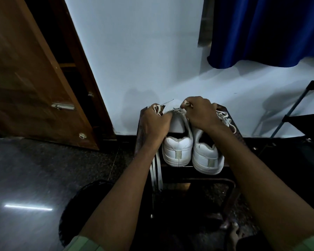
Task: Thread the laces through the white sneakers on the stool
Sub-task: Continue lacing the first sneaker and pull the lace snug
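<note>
Sneakers (192,151) stand side by side on the stool (230,182). Both hands, left (155,124) and right (200,113), pinch the lace (157,108) above the left sneaker's toe. Risk: uneven pulling drags one end out, or tips the sneaker off the stool.

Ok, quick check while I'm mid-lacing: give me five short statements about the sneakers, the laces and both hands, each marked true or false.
1. Both white sneakers stand on the stool with their heels toward the camera. True.
2. The left hand and right hand are both at the left sneaker. True.
3. The right sneaker is lying on the floor. False: it stands on the stool beside the left one.
4. Loose lace ends hang down over the stool's left edge. True.
5. The left hand is flat and holds nothing. False: its fingers are curled round a lace.
</note>
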Tool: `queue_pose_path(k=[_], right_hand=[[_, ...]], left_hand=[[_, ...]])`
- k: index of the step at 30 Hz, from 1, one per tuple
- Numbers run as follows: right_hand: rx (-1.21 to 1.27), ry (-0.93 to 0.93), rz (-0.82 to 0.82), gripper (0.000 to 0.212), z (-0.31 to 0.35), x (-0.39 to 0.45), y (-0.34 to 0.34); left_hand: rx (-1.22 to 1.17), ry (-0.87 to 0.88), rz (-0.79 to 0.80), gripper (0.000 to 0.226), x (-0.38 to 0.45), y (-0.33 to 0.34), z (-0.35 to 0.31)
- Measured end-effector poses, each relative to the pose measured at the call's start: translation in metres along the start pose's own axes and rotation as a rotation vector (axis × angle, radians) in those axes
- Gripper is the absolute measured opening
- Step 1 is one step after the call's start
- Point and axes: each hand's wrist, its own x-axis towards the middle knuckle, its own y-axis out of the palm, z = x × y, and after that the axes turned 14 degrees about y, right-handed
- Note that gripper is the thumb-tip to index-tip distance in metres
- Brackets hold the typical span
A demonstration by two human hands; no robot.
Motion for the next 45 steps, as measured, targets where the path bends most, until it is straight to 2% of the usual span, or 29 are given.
queue_pose_path(k=[4,7,11,15,20,23,26,30,35,41,43,45], right_hand=[[-0.200,-0.008,0.055,0.019,-0.011,0.003,-0.007],[-0.287,-0.033,0.019,0.016,-0.012,0.000,-0.006],[-0.295,-0.081,-0.003,0.017,-0.012,0.003,0.001],[-0.109,-0.024,0.020,0.048,-0.009,0.006,0.004],[0.000,-0.012,0.082,0.033,-0.008,0.003,0.005],[-0.025,-0.088,0.069,0.029,-0.006,0.003,0.005],[-0.060,-0.103,0.057,0.041,0.000,0.000,0.006],[-0.109,-0.122,0.030,0.035,0.002,-0.002,0.008],[-0.181,-0.168,-0.048,0.018,0.003,-0.001,0.012],[-0.327,-0.224,-0.038,0.025,-0.003,0.007,0.019],[-0.244,-0.250,-0.023,0.016,-0.004,0.008,0.022],[0.003,-0.269,-0.011,0.018,-0.008,0.010,0.022]], left_hand=[[0.007,0.000,0.003,0.037,0.002,-0.002,0.001],[0.034,0.001,-0.028,0.050,0.008,-0.005,0.000],[0.234,-0.016,0.073,0.041,0.014,-0.010,0.013],[0.294,-0.031,0.193,0.029,0.016,-0.015,0.020],[0.260,-0.061,0.332,0.026,0.021,-0.014,0.019],[0.153,-0.058,0.336,0.047,0.020,-0.012,0.011],[0.052,-0.080,0.380,0.058,0.021,-0.009,0.009],[0.019,-0.111,0.415,0.043,0.023,-0.012,0.007],[0.146,-0.016,0.414,0.047,0.026,-0.019,0.003],[0.252,-0.024,0.388,0.035,0.025,-0.017,0.009],[0.226,-0.036,0.375,0.047,0.025,-0.017,0.011],[0.170,-0.061,0.345,0.050,0.025,-0.017,0.012]])
